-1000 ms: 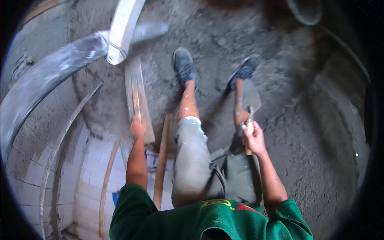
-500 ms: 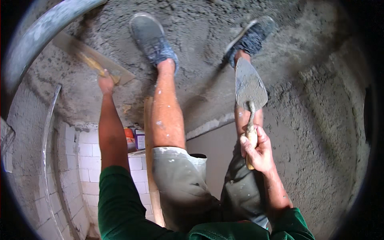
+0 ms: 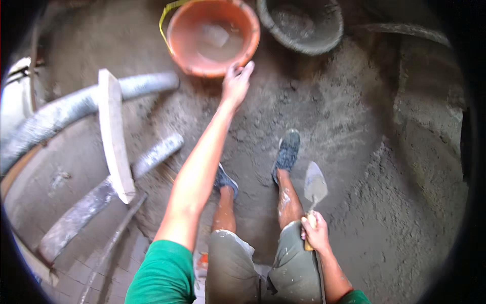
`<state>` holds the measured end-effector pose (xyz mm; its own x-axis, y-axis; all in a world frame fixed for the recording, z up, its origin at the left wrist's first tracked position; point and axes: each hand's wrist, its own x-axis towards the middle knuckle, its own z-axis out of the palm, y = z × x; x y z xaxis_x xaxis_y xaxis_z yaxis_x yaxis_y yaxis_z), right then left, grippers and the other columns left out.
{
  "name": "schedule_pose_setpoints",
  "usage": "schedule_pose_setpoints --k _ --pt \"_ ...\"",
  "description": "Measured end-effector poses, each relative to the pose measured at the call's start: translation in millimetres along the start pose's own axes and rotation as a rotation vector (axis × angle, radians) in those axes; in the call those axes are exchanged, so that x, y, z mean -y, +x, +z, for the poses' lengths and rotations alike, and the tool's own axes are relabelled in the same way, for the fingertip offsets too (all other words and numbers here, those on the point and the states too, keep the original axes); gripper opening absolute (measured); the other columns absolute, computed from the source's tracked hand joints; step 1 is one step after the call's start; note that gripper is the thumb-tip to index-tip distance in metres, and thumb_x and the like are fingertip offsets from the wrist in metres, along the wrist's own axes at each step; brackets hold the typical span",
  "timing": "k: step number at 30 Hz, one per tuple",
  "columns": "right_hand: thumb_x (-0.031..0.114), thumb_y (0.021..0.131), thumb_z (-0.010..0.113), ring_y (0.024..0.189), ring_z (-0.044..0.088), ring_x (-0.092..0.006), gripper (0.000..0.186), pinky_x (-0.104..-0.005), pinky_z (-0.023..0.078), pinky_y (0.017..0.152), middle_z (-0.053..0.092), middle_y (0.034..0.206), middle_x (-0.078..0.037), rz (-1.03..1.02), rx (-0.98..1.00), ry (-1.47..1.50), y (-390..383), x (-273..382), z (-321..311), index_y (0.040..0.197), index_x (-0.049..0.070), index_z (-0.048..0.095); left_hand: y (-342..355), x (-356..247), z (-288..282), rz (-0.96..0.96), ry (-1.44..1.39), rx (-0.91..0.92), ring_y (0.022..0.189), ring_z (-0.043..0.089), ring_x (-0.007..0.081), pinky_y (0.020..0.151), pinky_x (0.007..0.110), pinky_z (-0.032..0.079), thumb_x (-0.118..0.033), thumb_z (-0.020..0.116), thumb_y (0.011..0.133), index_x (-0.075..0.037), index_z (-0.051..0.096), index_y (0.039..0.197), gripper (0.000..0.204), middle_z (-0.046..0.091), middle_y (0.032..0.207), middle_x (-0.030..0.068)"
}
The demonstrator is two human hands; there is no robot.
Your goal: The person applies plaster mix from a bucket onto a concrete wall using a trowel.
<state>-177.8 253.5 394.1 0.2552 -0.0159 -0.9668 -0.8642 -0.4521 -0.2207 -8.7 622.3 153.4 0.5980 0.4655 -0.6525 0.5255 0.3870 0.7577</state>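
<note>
At the far side, my left hand has its fingers curled at the near rim of an orange bucket. The bucket has a yellow handle hanging to its left and greyish water inside with a pale patch on it. Down at the right, beside my knee, my right hand is closed around the wooden handle of a pointed trowel. The trowel's blade points away from me and carries grey smears.
A black bucket stands right of the orange one. On the left lie thick grey pipes and a pale board across them. A thin rod lies nearer. Rough wet-looking grey mortar covers the wall or floor at right.
My left hand has let go of the wooden float and is now at the orange bucket's rim. My view has shifted, bringing both buckets in. The trowel stays in my right hand.
</note>
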Motion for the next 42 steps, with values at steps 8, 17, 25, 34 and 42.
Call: schedule_pose_setpoints --k 8,17,25,34,42 --pt "0.014 0.09 0.059 0.044 0.048 -0.0077 0.016 -0.0231 0.042 0.038 0.048 0.06 0.0 0.019 -0.15 0.356 -1 -40 -106 0.097 0.006 0.047 79 -63 166 -0.272 0.294 -0.078 0.048 0.045 0.0137 0.037 0.027 0.031 -0.037 0.068 0.082 -0.004 0.055 0.107 0.044 0.046 0.062 0.0019" --pt "0.023 0.091 0.061 0.044 0.046 -0.0074 0.044 -0.0232 0.04 0.037 0.046 0.062 0.0 0.302 -0.386 0.663 -53 -138 -144 0.124 0.007 0.038 93 -90 213 0.019 0.488 0.044 0.044 0.048 0.0187 0.042 0.034 0.041 -0.026 0.057 0.086 -0.007 0.056 0.069 0.025 0.055 0.062 0.0056" --pt "0.023 0.089 0.065 0.054 0.051 -0.0069 0.039 -0.0244 0.044 0.044 0.055 0.075 -0.002 -0.192 -0.266 0.87 -142 -54 -141 0.119 0.004 0.049 -121 -141 219 0.05 0.669 0.047 0.074 0.061 0.0191 0.062 0.032 0.049 -0.027 0.061 0.084 -0.005 0.062 0.106 0.032 0.065 0.089 0.0068" --pt "0.027 0.091 0.057 0.055 0.058 -0.0119 0.026 -0.0269 0.05 0.046 0.058 0.075 -0.003 -0.408 0.218 0.825 -256 41 -90 0.106 0.009 0.047 -398 -283 194 0.479 0.798 0.807 0.077 0.05 0.0159 0.077 0.03 0.044 0.007 0.059 0.071 0.006 0.054 0.1 0.029 0.056 0.083 0.0075" --pt "0.008 0.074 0.058 0.065 0.065 -0.0373 0.016 -0.0451 0.052 0.054 0.06 0.07 -0.027 -0.413 -0.729 0.434 -385 181 -7 0.089 0.001 0.061 -531 -456 161 1.157 0.948 1.478 0.046 0.035 0.0198 0.047 0.035 0.036 -0.008 0.065 0.067 -0.005 0.045 0.071 0.021 0.039 0.054 0.0095"
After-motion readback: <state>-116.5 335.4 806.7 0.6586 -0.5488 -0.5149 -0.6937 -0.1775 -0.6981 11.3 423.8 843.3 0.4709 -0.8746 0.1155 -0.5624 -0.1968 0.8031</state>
